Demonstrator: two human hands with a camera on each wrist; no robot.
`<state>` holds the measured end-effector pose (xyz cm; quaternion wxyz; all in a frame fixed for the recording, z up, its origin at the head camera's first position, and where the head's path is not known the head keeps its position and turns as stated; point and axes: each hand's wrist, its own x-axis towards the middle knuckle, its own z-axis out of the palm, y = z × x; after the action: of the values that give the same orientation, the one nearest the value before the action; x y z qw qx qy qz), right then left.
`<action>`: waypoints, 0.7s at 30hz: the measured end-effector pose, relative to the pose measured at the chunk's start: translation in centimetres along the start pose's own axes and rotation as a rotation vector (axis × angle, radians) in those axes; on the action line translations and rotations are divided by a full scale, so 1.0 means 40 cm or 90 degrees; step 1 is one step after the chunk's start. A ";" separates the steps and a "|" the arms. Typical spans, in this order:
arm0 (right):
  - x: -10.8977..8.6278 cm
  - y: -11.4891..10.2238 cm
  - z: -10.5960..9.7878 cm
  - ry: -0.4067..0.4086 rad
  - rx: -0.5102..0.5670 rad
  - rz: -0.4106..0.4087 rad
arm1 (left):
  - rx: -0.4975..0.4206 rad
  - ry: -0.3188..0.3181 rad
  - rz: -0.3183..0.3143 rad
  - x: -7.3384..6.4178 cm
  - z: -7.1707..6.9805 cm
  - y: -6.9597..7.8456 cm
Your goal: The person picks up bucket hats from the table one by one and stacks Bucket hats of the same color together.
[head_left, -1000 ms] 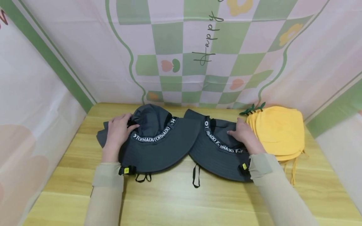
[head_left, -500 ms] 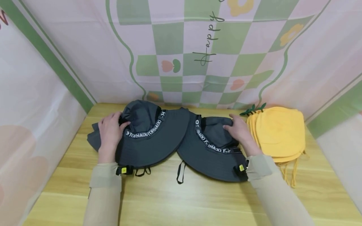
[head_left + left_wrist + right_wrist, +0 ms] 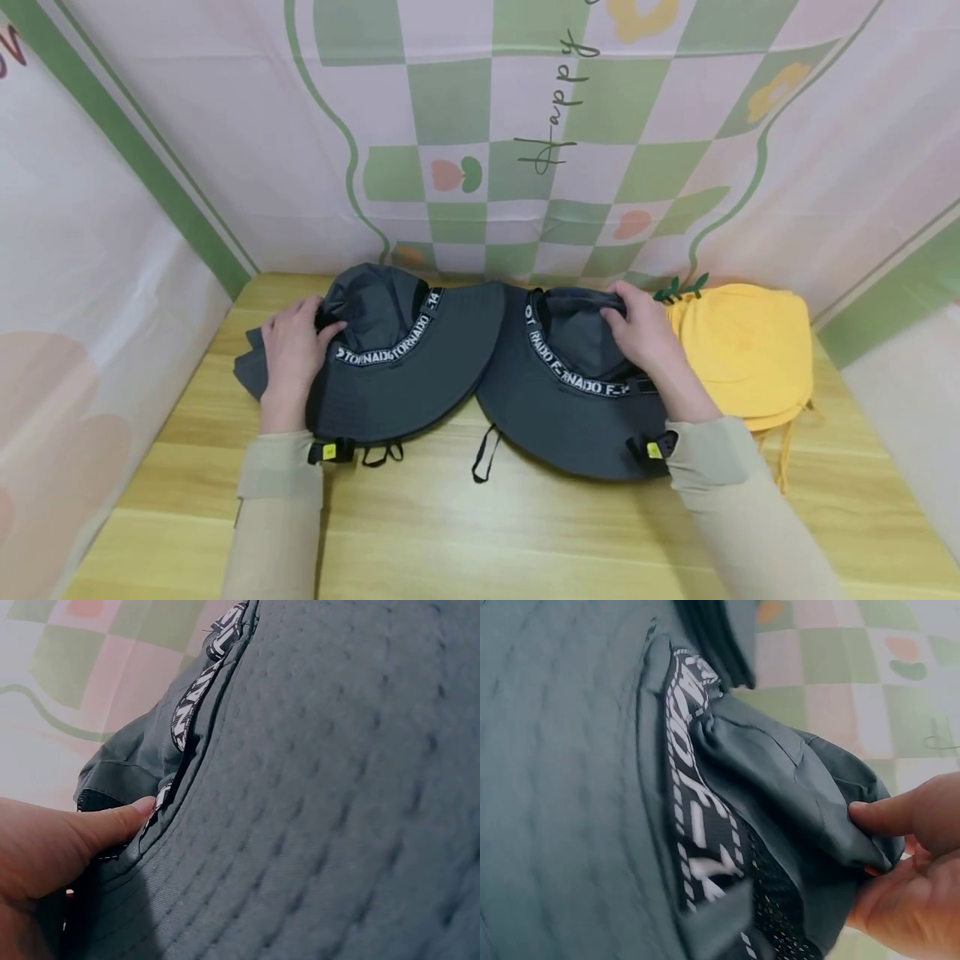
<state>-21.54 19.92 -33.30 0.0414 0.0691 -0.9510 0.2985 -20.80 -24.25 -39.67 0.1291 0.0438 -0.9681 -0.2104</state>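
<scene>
Two dark grey brimmed hats with black-and-white lettered bands lie side by side on the table, their brims meeting in the middle. My left hand (image 3: pixel 291 350) grips the left hat (image 3: pixel 405 396) at the side of its crown, thumb on top near the band. More dark grey fabric shows behind that hand. With thumb and fingers my right hand (image 3: pixel 647 337) pinches the crown of the right hat (image 3: pixel 555 429); in the right wrist view the crown fabric (image 3: pixel 780 772) is bunched between them. A black cord loop hangs below each brim.
A stack of yellow hats (image 3: pixel 742 350) with green leaf-shaped sprouts (image 3: pixel 681 288) and hanging cords sits right of my right hand. Behind the wooden table (image 3: pixel 480 542) rises a printed cloth backdrop (image 3: pixel 450 108), and more cloth walls off both sides.
Both hats have shifted left along the table. Most recently my right hand has raised the right hat's crown and moved slightly right, while my left hand has stayed nearly still.
</scene>
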 end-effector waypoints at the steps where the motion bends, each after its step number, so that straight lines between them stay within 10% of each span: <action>1: -0.002 -0.007 -0.010 0.008 -0.001 -0.003 | -0.002 -0.002 -0.001 0.000 0.000 0.000; 21: -0.024 -0.007 -0.139 0.185 0.019 -0.093 | 0.023 -0.044 0.004 -0.002 0.006 -0.001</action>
<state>-20.33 22.98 -28.71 0.1989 0.0950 -0.9230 0.3154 -20.79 -24.18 -39.92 0.0958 0.0358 -0.9756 -0.1941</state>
